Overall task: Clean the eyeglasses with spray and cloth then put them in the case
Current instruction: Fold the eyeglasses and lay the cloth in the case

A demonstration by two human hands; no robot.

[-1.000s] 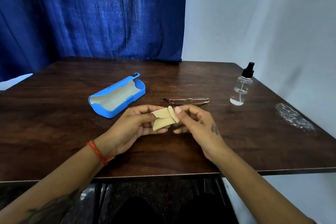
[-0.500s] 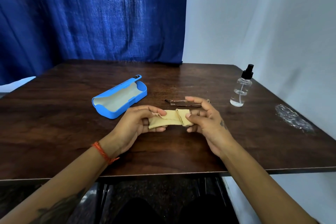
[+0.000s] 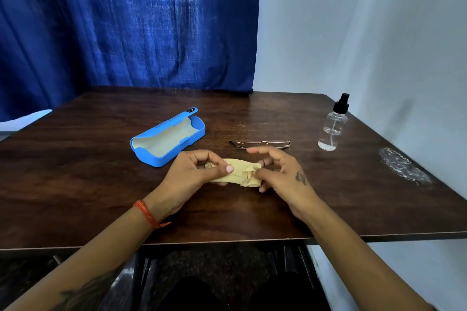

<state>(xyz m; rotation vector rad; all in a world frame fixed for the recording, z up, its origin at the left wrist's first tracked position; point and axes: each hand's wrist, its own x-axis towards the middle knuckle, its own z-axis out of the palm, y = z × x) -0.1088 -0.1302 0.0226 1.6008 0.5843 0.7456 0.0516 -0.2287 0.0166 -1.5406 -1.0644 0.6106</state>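
Observation:
A small beige cloth is stretched between my two hands just above the dark wooden table. My left hand pinches its left end and my right hand pinches its right end. Thin gold-framed eyeglasses lie folded on the table just beyond my right hand. To the left of them sits the blue eyeglass case, lid open, pale lining showing. A clear spray bottle with a black nozzle stands upright at the right.
A whitish smudge marks the table near its right edge. A blue curtain hangs behind the table and a pale wall stands at the right. The table's front edge runs just below my wrists.
My hands have drawn apart, pulling the bunched cloth out into a longer strip. Glasses, case and bottle have not moved on the table.

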